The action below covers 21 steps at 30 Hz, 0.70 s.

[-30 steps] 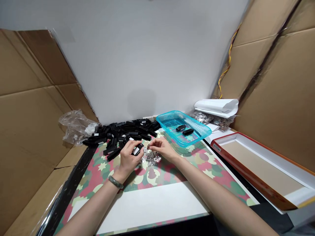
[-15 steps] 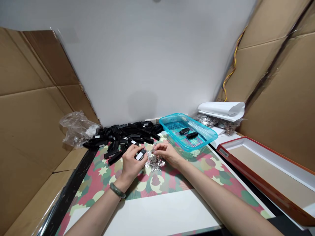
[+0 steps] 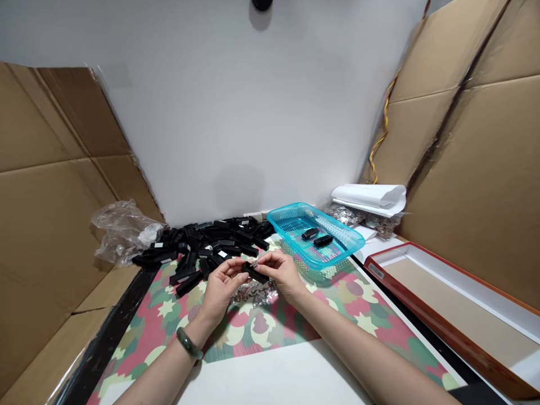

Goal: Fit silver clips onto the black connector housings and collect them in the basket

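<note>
My left hand (image 3: 221, 286) grips one end of a black plastic piece (image 3: 256, 274), held above a small heap of shiny metal pieces (image 3: 255, 295). My right hand (image 3: 283, 274) pinches a small metal piece (image 3: 255, 264) at the top of the black piece. A large pile of similar black pieces (image 3: 219, 242) lies beyond my left hand, against the wall. Two black pieces (image 3: 323, 241) rest in the blue plastic basket (image 3: 337, 260), behind and right of my right hand.
Cardboard panels stand at both sides. A crumpled clear bag (image 3: 122, 230) is at the left. White rolled sheets (image 3: 371, 197) lie on bags of metal pieces at the right, near a red-edged open box (image 3: 447, 304). Patterned paper (image 3: 253, 332) covers the table.
The black piece has been turned and lifted between my hands. My right hand has brought a metal piece from over the heap to it. The view has shifted slightly.
</note>
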Tool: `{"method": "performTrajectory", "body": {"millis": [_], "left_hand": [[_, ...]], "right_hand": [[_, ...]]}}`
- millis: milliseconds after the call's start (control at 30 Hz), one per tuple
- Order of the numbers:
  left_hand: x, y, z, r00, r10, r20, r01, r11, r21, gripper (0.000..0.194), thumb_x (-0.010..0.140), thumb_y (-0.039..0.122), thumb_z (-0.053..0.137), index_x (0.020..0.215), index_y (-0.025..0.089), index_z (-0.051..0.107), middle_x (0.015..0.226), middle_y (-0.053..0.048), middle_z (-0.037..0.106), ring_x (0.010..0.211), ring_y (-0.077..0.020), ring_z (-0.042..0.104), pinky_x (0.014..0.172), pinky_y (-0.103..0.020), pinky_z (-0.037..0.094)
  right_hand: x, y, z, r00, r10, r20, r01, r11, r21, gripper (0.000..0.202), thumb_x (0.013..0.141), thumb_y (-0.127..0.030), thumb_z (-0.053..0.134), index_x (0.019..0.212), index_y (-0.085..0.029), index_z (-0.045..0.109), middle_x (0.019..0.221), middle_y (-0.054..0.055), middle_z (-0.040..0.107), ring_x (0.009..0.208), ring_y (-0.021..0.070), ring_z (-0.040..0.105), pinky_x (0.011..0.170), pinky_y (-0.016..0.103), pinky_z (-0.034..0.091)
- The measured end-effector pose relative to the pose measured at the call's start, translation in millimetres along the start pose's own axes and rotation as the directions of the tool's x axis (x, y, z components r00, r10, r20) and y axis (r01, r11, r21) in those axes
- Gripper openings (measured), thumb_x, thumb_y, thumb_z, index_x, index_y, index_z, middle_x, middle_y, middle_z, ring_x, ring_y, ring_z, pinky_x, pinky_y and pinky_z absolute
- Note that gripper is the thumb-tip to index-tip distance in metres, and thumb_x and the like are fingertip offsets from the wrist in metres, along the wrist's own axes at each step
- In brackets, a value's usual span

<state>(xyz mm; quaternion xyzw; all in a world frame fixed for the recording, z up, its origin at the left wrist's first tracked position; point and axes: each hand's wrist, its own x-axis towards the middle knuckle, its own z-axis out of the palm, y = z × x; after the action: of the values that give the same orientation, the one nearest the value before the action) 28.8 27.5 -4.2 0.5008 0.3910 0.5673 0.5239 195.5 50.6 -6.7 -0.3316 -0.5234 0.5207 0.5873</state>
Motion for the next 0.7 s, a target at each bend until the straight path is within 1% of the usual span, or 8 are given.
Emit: {"method": "performTrajectory", "body": {"millis": [100,200,300,433,600,700], "left_hand": [[-1.5,0.7,1.8,1.000,-0.004,0.024,0.003,1.000,0.021,0.037,0.061,0.029,0.085,0.093,0.018,0.070,0.095,-0.006,0.074,0.091,-0.0215,0.069,0.075,-0.031,0.059],[-2.6,2.1,2.1,0.999,-0.006,0.053,0.003,0.999,0.045,0.035,0.063,0.029,0.084,0.092,0.018,0.069,0.095,-0.007,0.074,0.092,-0.0226,0.070,0.078,-0.033,0.059],[-3.6,2.8,2.2,0.999,0.002,0.051,-0.005,0.998,0.062,0.032,0.064,0.029,0.084,0.090,0.017,0.070,0.093,-0.007,0.074,0.090,-0.0223,0.070,0.078,-0.032,0.058],[-4.3,2.1,2.6,0.998,0.024,0.055,-0.030,0.994,0.109,0.031,0.064,0.027,0.083,0.090,0.017,0.070,0.093,-0.008,0.075,0.088,-0.0220,0.070,0.075,-0.031,0.057],[-4.9,-1.8,2.8,0.995,0.093,0.035,-0.097,0.983,0.154,0.027,0.066,0.029,0.081,0.089,0.018,0.071,0.096,-0.009,0.075,0.095,-0.0252,0.070,0.083,-0.034,0.057],[-5.0,-5.1,2.0,0.994,0.107,0.025,-0.110,0.981,0.160,0.027,0.066,0.030,0.081,0.089,0.018,0.071,0.096,-0.010,0.076,0.095,-0.0257,0.071,0.081,-0.034,0.057]], "right_hand": [[-2.2,-5.4,1.8,0.996,-0.090,-0.007,0.089,0.991,-0.102,0.018,0.063,-0.032,0.082,0.065,-0.020,0.070,0.069,0.001,0.067,0.063,0.0135,0.055,0.063,0.027,0.045],[-4.8,-10.5,2.9,0.990,-0.135,0.026,0.138,0.972,-0.190,0.016,0.068,-0.032,0.080,0.064,-0.019,0.069,0.068,0.001,0.066,0.061,0.0126,0.052,0.059,0.026,0.042],[-6.3,-12.6,3.5,0.986,-0.154,0.067,0.164,0.964,-0.209,0.015,0.070,-0.030,0.078,0.065,-0.019,0.069,0.067,0.001,0.065,0.063,0.0134,0.055,0.062,0.026,0.044],[-7.1,-12.0,3.2,0.978,-0.190,0.090,0.206,0.953,-0.222,0.010,0.071,-0.025,0.076,0.065,-0.020,0.070,0.068,0.001,0.066,0.067,0.0147,0.058,0.065,0.028,0.046],[-7.5,-11.9,2.0,0.968,-0.215,0.132,0.242,0.937,-0.252,0.009,0.073,-0.024,0.076,0.066,-0.020,0.071,0.073,0.003,0.067,0.073,0.0168,0.061,0.069,0.029,0.047],[-6.6,-11.5,1.2,0.957,-0.246,0.155,0.281,0.922,-0.268,0.010,0.074,-0.025,0.076,0.066,-0.020,0.071,0.073,0.003,0.067,0.073,0.0170,0.061,0.068,0.030,0.049]]}}
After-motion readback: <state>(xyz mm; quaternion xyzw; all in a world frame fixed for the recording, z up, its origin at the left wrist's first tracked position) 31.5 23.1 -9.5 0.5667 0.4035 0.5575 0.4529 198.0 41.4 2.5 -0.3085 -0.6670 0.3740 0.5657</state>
